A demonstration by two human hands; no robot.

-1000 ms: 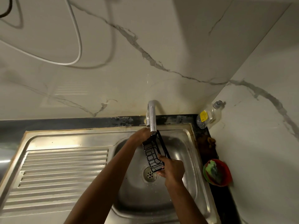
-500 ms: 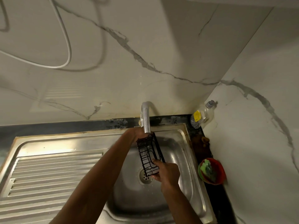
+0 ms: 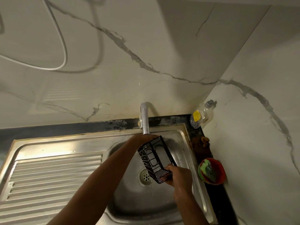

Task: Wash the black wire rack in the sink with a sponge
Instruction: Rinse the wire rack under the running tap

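Note:
The black wire rack (image 3: 154, 158) hangs tilted over the steel sink basin (image 3: 129, 200), its far end just under the tap spout (image 3: 145, 120). My left hand (image 3: 141, 140) holds the rack's far end below the spout. My right hand (image 3: 178, 176) grips its near end above the drain (image 3: 146, 177). A green sponge (image 3: 207, 170) lies in a red bowl (image 3: 219, 171) on the dark counter to the right, away from both hands.
A ribbed steel draining board (image 3: 53, 176) fills the left. A clear bottle with a yellow label (image 3: 201, 116) stands in the back right corner. Marble walls close the back and right. A white cable (image 3: 61, 38) loops on the wall above.
The rack has turned so its open side faces more toward me, still under the spout. Both hands have kept their hold.

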